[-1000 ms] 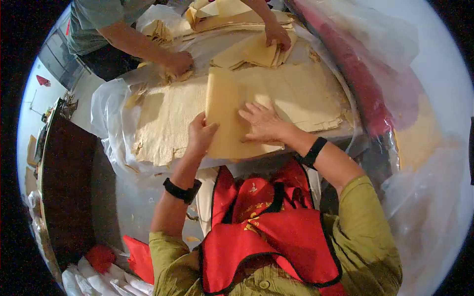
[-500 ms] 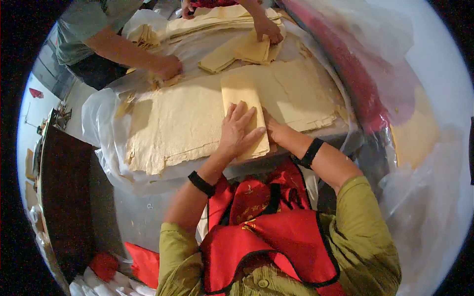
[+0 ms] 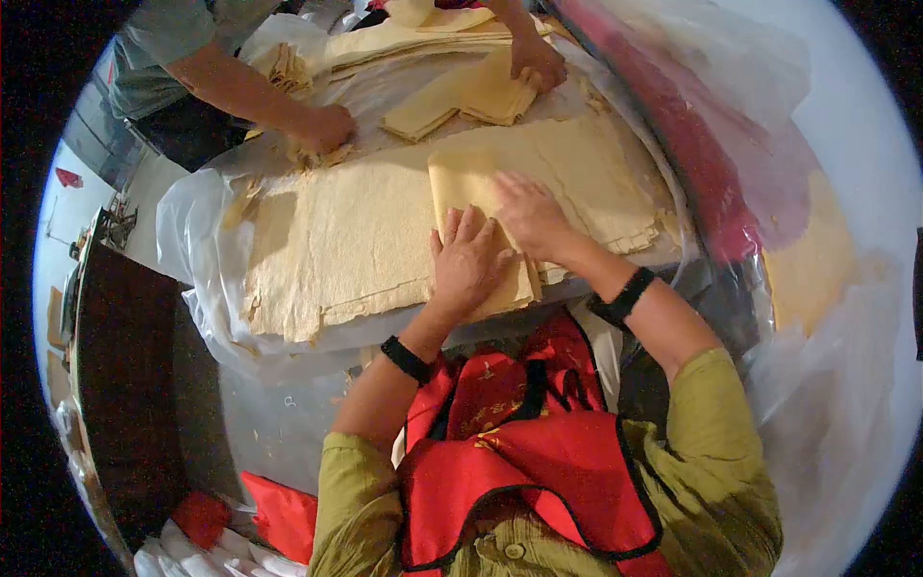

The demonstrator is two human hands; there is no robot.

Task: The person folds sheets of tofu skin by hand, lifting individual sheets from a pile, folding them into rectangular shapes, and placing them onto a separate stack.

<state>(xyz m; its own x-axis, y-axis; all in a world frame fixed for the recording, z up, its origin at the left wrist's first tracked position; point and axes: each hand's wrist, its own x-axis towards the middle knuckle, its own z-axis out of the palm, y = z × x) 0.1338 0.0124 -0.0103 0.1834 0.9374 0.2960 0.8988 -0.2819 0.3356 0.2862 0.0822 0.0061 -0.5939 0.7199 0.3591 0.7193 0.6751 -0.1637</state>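
Pale yellow, thin, rough-edged sheets, resembling bean curd skin, lie in a wide stack (image 3: 346, 231) before me. On the stack is a folded sheet (image 3: 460, 176), a narrow upright strip with layered edges at its lower right. My left hand (image 3: 468, 262) rests palm down on the lower part of this strip, fingers spread. My right hand (image 3: 531, 219) lies over the strip's right edge, its fingers stretched out and slightly blurred. Neither hand grasps anything that I can see.
Across the table, a person's hand (image 3: 327, 130) touches scraps at the stack's far edge. Another hand (image 3: 538, 63) holds a folded bundle (image 3: 471, 91). More sheets (image 3: 413, 43) lie behind. Clear plastic (image 3: 197, 226) drapes the table's left side; a dark cabinet (image 3: 125, 385) stands left.
My right hand has come from beside the folded sheet up onto its right edge. My left hand has slid slightly down and right. The far right hand has shifted a little to the right.
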